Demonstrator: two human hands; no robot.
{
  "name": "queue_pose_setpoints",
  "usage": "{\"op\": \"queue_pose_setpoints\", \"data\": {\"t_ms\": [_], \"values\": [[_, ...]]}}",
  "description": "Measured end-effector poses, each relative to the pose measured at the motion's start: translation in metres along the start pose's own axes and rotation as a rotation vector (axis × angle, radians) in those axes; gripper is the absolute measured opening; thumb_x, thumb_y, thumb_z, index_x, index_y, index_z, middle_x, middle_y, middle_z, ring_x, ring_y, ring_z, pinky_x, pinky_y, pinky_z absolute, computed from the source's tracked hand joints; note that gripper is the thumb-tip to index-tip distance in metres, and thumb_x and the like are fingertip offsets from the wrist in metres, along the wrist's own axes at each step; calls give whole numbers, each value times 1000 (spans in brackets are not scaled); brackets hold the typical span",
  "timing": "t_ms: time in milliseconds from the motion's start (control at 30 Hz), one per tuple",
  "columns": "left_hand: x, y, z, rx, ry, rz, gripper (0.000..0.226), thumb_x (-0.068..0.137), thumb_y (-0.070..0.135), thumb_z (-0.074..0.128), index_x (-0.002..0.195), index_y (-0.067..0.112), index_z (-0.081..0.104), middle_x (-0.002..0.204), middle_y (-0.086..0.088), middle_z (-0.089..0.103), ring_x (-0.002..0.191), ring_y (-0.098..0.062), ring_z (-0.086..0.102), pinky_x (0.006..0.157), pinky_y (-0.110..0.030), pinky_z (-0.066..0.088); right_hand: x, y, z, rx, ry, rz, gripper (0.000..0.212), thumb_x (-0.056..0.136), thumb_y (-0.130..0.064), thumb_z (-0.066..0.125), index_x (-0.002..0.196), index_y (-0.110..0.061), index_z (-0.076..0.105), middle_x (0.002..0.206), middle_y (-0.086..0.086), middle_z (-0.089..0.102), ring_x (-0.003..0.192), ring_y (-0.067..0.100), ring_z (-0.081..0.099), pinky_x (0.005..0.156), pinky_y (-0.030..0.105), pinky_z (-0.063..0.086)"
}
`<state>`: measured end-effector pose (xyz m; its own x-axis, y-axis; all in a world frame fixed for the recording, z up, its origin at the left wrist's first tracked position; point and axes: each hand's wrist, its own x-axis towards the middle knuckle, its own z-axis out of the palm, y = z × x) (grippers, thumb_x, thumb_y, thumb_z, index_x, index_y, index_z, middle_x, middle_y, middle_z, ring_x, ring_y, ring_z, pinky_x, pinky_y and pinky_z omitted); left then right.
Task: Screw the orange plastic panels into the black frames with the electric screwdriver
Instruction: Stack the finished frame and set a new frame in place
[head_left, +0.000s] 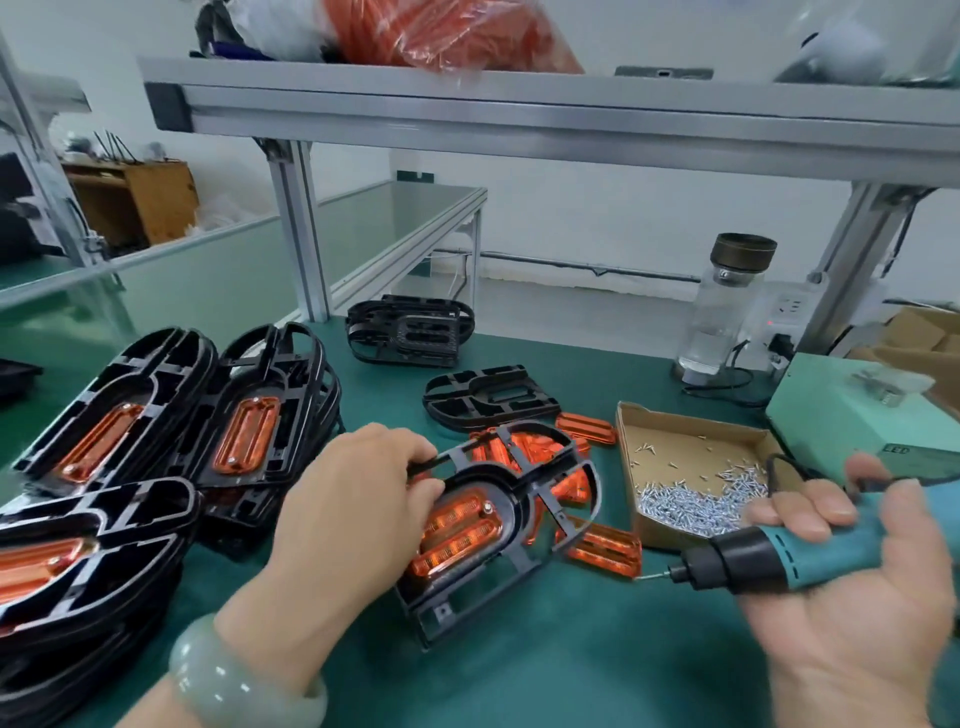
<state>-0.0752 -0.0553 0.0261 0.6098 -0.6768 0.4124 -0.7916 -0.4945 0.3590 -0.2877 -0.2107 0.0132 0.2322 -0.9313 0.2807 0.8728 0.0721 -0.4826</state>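
Covering the workbench, a green mat (519, 649) meets white walls (597, 218).

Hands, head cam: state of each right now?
Left hand: grips the black frame with an orange panel seated in it.
Right hand: holds the electric screwdriver, bit clear of the frame.

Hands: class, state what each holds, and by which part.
The left hand grips the black frame by its left rim; the right hand holds the electric screwdriver around its teal body.
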Motion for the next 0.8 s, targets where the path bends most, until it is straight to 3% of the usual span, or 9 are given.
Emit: {"op": "queue_pose_setpoints", "data": {"t_ms": [167, 300, 467, 633, 800], "values": [[25, -27, -37, 110, 93, -106, 17, 83, 39, 64, 100, 33, 66, 90, 10, 65, 77, -15, 54, 68, -29, 42, -2, 7, 0, 18, 24, 33, 37, 50, -45, 82, 80, -30, 66, 58, -14, 47, 44, 0, 44, 57, 12, 47], [54, -54, -60, 201, 131, -208, 17, 83, 39, 64, 97, 32, 67, 93, -1, 70, 89, -29, 62, 74, -36, 47, -3, 10, -1, -9, 31, 58, 39, 48, -47, 83, 79, -31, 66, 58, -14, 46, 45, 0, 44, 59, 12, 47], [83, -101, -74, 246, 127, -355, 24, 82, 39, 66, 100, 24, 67, 100, -8, 69, 97, -34, 61, 78, -40, 48, -3, 10, 0, -29, 41, 88, 46, 44, -48, 84, 82, -31, 65, 57, -14, 48, 44, -1, 45, 59, 12, 47], [90, -131, -70, 302, 47, -417, 20, 80, 42, 66, 68, 27, 61, 74, -4, 63, 76, -32, 60, 65, -33, 47, -4, 12, 2, -38, 71, 106, 53, 40, -47, 88, 83, -29, 63, 57, -13, 47, 44, 0, 45, 58, 12, 47], [86, -143, -65, 322, 22, -469, 24, 80, 39, 67, 74, 16, 67, 71, -7, 63, 73, -31, 60, 69, -36, 52, -4, 15, 3, -55, 110, 90, 19, 72, -41, 63, 84, -28, 59, 55, -14, 46, 43, 1, 43, 58, 11, 45]]}}
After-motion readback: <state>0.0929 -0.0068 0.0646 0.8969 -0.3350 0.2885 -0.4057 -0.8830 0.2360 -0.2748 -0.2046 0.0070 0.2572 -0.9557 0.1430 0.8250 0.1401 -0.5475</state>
